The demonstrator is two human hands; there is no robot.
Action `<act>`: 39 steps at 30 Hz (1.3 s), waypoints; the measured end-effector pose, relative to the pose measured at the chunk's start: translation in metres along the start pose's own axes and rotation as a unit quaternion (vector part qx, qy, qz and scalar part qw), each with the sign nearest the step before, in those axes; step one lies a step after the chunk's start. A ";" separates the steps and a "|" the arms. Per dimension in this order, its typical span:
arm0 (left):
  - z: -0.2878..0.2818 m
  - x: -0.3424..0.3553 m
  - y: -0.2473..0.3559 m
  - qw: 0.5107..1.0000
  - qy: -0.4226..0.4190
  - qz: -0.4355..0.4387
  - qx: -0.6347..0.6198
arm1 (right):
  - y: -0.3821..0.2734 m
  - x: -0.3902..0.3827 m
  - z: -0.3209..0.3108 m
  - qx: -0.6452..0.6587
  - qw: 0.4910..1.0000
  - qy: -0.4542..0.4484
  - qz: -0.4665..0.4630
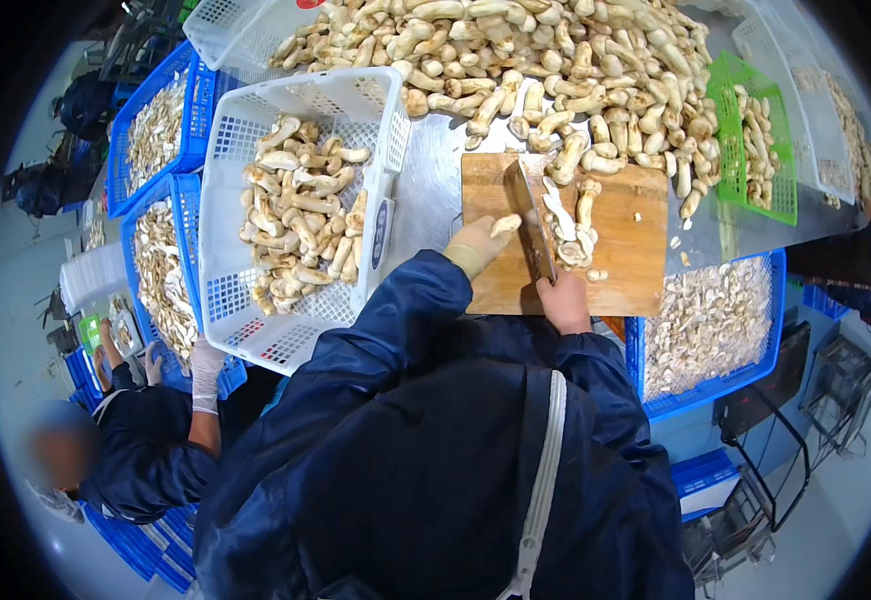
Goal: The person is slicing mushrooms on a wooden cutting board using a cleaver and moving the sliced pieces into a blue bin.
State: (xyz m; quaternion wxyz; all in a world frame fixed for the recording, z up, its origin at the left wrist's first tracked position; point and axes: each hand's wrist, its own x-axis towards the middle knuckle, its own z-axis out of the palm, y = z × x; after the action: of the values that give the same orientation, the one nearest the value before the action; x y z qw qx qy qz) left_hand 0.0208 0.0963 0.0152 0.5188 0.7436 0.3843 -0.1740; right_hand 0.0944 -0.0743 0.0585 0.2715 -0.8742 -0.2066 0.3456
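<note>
Two hands were busy over the wooden cutting board [620,262] at centre frame, seen from the head camera. The left hand [475,246], in a pale glove, was closed around a single mushroom [505,225] and held it at the board's left edge. The right hand [564,301], bare, was wrapped tight around the handle of a cleaver [532,218], its blade standing on edge across the board and pointing toward the top of the frame. Just right of the blade lay a small cluster of cut mushroom pieces [567,232], touching one another on the wood.

Above the board, a huge pile of whole mushrooms [545,55] covered the steel table [430,190] across the upper middle of the frame. Left of the board sat a white plastic basket [240,140], part filled with mushrooms. At lower right of the board, a blue crate [770,320] held sliced mushrooms. A green basket [745,90] stood at upper right with more inside. Two further blue crates [180,95] lined the left side.

Down at lower left, another person in a dark jacket rested a white-gloved hand [205,372] against the white basket's near corner.
</note>
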 end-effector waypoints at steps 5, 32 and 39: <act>0.021 0.010 -0.035 0.965 0.077 0.034 -0.247 | -0.004 -0.012 -0.011 0.033 0.999 -0.001 0.007; 0.021 0.038 -0.005 0.998 -0.035 0.000 -0.052 | -0.011 -0.076 -0.027 -0.028 0.999 0.007 -0.016; 0.036 0.070 -0.044 0.990 -0.010 -0.055 -0.128 | -0.006 -0.072 -0.032 -0.041 0.999 -0.002 -0.022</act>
State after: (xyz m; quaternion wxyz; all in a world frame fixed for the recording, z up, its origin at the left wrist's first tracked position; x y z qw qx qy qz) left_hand 0.0374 0.0979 -0.0734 0.6031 0.6470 0.4384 -0.1592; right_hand 0.0675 -0.1195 0.1173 0.2420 -0.8792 -0.2402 0.3328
